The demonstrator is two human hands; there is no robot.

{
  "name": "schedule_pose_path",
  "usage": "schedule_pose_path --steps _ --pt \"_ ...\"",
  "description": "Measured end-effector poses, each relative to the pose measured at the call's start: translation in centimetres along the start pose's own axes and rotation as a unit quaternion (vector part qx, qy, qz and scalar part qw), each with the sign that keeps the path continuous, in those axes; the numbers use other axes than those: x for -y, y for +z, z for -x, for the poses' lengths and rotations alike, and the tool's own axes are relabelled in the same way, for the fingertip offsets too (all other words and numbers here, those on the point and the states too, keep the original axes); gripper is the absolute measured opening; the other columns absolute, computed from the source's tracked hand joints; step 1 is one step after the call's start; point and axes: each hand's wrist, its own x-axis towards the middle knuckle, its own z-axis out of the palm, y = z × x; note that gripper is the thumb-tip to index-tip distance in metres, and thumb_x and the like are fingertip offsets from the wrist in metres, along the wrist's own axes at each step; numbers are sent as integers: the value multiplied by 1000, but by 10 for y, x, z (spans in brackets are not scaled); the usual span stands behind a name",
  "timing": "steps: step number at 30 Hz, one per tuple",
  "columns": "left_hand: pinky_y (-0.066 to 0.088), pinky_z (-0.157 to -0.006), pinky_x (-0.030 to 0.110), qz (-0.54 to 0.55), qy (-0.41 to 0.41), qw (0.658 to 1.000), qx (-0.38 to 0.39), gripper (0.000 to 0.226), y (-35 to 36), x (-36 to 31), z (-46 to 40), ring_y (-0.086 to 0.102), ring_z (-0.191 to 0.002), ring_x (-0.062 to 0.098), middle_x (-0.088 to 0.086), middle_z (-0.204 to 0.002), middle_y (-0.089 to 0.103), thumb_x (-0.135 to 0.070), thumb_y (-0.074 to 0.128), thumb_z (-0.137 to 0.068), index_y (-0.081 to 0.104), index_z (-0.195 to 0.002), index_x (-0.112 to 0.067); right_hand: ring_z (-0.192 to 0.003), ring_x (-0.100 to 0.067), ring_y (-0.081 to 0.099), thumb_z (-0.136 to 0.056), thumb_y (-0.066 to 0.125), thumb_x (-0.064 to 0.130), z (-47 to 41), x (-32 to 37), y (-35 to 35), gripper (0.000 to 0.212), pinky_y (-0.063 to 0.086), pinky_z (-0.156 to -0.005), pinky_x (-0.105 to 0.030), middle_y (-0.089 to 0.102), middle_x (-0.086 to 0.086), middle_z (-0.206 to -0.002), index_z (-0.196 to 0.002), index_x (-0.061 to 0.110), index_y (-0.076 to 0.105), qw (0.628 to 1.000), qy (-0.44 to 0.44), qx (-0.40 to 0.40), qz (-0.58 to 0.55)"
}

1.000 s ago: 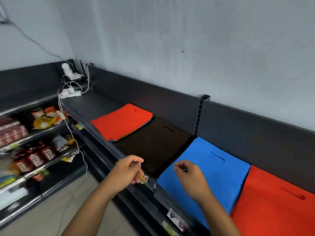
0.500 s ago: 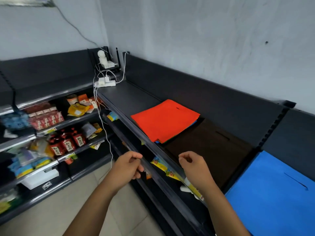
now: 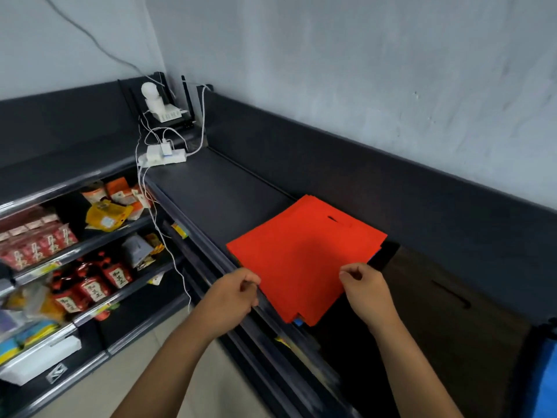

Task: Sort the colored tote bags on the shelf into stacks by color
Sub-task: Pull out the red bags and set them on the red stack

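There, red tote bag (image 3: pixel 304 260) between left hand (image 3: pixel 230 300) and right hand (image 3: pixel 366 292).

Red packets (image 3: pixel 90 289) on the left shelves carry label characters, too blurred to read

So the view has swung left along the shelf (image 3: pixel 217 200) over the last second: the big blue bag that sat in the middle is now just a sliver at the far right edge (image 3: pixel 545 384), and the red bag beside it is out of frame. The red stack (image 3: pixel 304 260) that was farther off is now right in front. Both hands have moved up to it, the left hand (image 3: pixel 232 300) at its near left edge and the right hand (image 3: pixel 366 291) over its near right side, fingers curled.
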Motion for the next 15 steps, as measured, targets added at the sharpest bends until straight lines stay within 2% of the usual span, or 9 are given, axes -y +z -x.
schedule_pose_path --steps 4,6,8,10,12,15 --pt "55 -67 41 -41 20 999 4 19 -13 -7 -51 68 -74 26 0 -86 73 -18 50 -106 64 -106 -31 -87 -11 67 -97 67 18 -31 10 6 9 45 -80 -29 72 13 -93 -95 24 74 998 32 -45 21" --pt "55 -66 37 -70 36 997 -3 21 -15 -7 -70 67 -71 18 -4 -86 71 -16 52 -104 64 -104 -33 -84 -13 67 -96 67 21 -39 12 8 8 45 -77 -29 72 8 -96 -101 21 74 996 50 -61 38" --pt "55 -64 35 -99 57 993 -6 22 -17 -8 -96 64 -65 12 -5 -82 70 -16 54 -102 64 -102 -35 -86 -16 65 -96 68 24 -50 10 11 18 44 -77 -29 70 0 -106 -112 17 72 993 67 -85 56" --pt "51 -63 25 -113 76 990 -20 20 -21 -10 -124 63 -67 7 -6 -89 68 -17 56 -101 65 -105 -33 -93 -20 61 -95 69 27 -56 8 14 31 44 -82 -30 65 -8 -118 -123 14 68 986 84 -117 79" --pt "47 -74 21 -138 117 982 -44 20 -23 -13 -158 62 -84 8 -3 -105 62 -18 59 -99 66 -114 -28 -107 -28 59 -95 68 27 -65 8 20 43 44 -88 -32 60 -14 -127 -133 9 62 976 111 -156 101" --pt "47 -96 38 -207 122 970 -43 39 -26 -13 -204 58 -111 32 12 -120 54 -30 64 -97 62 -133 -17 -123 -36 55 -94 69 28 -65 15 31 52 47 -98 -40 58 -19 -130 -138 2 55 963 158 -190 104"
